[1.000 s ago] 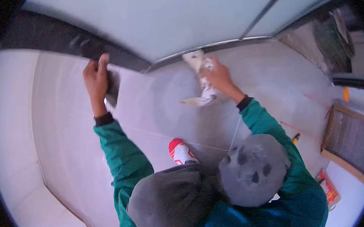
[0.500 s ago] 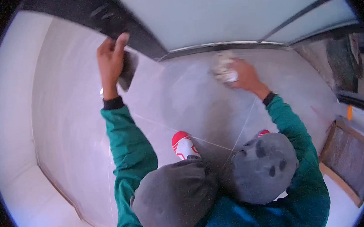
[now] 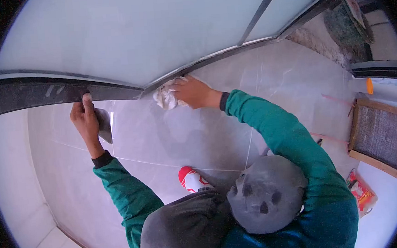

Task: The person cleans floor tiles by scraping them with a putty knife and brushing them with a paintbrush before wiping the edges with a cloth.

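My right hand point(image 3: 195, 93) is closed over a crumpled white cloth point(image 3: 164, 97), pressed down where the grey tiled floor point(image 3: 194, 133) meets the black bottom frame point(image 3: 212, 61) of the glass panel. My left hand point(image 3: 86, 125) is a closed grip at the edge of a broad dark frame strip point(image 3: 31, 95), its thumb up against that edge. Beside the palm a flat grey blade point(image 3: 104, 126), like a scraper, sticks out toward the wrist; its handle is hidden by the fingers.
Frosted glass point(image 3: 109, 38) rises in front. On the right lie a wood-framed mesh panel point(image 3: 382, 125), a red packet point(image 3: 363, 195) and an orange-tipped object point(image 3: 369, 85). A white wall point(image 3: 12, 164) bounds the left. My knees and one red-and-white sock point(image 3: 193, 179) are below.
My view has turned, so the glass and frame appear tilted. The cloth under my right hand has shifted left to the frame's corner. My left hand appears lower and farther left, still gripping.
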Motion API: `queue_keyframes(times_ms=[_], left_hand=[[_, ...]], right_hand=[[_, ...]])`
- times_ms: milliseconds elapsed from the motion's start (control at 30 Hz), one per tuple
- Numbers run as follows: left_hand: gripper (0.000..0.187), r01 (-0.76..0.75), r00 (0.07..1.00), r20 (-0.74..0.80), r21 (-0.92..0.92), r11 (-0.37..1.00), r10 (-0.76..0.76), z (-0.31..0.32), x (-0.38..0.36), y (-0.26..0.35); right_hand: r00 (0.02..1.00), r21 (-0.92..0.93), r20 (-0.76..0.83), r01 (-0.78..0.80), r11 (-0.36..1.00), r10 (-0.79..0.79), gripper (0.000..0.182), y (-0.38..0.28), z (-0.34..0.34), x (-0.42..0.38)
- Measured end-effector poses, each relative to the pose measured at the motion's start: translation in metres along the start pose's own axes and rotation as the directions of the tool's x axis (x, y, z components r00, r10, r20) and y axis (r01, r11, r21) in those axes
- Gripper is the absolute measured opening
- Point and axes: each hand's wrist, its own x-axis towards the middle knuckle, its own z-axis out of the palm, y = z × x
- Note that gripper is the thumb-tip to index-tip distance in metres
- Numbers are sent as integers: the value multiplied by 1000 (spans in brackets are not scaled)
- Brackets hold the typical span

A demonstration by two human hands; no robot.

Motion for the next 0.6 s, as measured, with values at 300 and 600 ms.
queue_keyframes(times_ms=[300, 600], left_hand=[[44, 10, 1000, 20, -17, 1000, -10, 1, 1, -14], [39, 108, 994, 34, -103, 989, -105, 2, 2, -12]], right_hand=[[895, -13, -100, -439, 898, 436, 54, 175, -51, -234], [173, 84, -341, -974, 213, 924, 51, 61, -203, -409]])
